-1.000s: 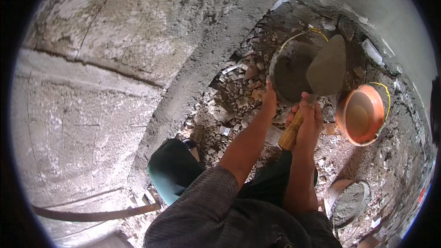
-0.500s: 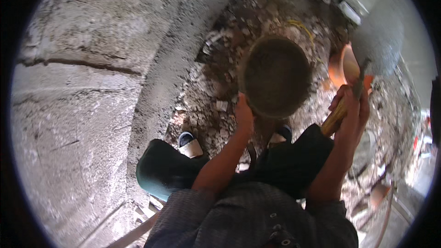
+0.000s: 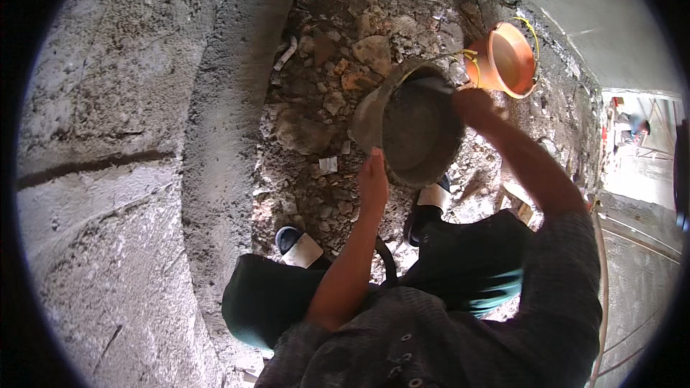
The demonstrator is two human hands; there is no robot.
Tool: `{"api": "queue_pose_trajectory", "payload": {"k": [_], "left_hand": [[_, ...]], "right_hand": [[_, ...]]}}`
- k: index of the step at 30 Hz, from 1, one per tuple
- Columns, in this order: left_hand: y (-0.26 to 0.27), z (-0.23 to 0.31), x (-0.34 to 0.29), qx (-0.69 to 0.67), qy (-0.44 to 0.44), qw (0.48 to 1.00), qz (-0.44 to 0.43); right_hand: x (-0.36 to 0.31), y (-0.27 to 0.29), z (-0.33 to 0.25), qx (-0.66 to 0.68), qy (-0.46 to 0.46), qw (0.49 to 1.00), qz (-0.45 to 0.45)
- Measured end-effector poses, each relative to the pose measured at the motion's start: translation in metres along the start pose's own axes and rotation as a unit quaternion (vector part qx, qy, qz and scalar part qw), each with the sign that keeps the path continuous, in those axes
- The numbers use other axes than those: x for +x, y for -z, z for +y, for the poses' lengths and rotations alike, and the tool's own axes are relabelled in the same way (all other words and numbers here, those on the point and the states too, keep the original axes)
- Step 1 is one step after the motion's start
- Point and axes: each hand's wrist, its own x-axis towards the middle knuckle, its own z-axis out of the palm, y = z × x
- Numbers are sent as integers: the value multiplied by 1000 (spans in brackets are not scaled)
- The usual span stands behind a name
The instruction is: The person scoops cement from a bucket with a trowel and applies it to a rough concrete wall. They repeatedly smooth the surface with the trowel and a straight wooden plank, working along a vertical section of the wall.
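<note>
Rubble-strewn brown floor (image 3: 309, 129) beside rough grey concrete (image 3: 108, 259)

At the centre of the frame, a round, grey, mortar-caked bucket (image 3: 368, 118) is tilted, its opening turned toward the right. Its lower-left rim is gripped by the left hand (image 3: 373, 183). The right hand (image 3: 474, 108) is placed at the upper-right rim, curled and blurred; whether anything is held in it cannot be told. Near the upper right, a round orange plastic bucket (image 3: 481, 68) is seen close beyond that hand. Dark sandals with pale straps (image 3: 302, 249) are planted below.
</note>
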Motion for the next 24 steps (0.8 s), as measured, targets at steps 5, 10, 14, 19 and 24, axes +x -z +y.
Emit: {"api": "queue_pose_trajectory", "payload": {"k": [5, 10, 14, 19, 24], "left_hand": [[9, 8, 3, 42, 6, 999, -22], [-7, 2, 7, -36, -7, 998, 58], [-1, -5, 13, -34, -10, 999, 17], [5, 4, 10, -3, 37, 999, 11], [-2, 11, 4, -26, 21, 999, 0]], "right_hand": [[-13, -52, -46, -26, 178, 984, -10], [-63, -32, -65, 41, 340, 921, -186], [-71, -37, -47, 122, 605, 779, 114], [-84, 25, 10, 459, 106, 853, -223], [-11, 45, 4, -13, 111, 993, -23]]}}
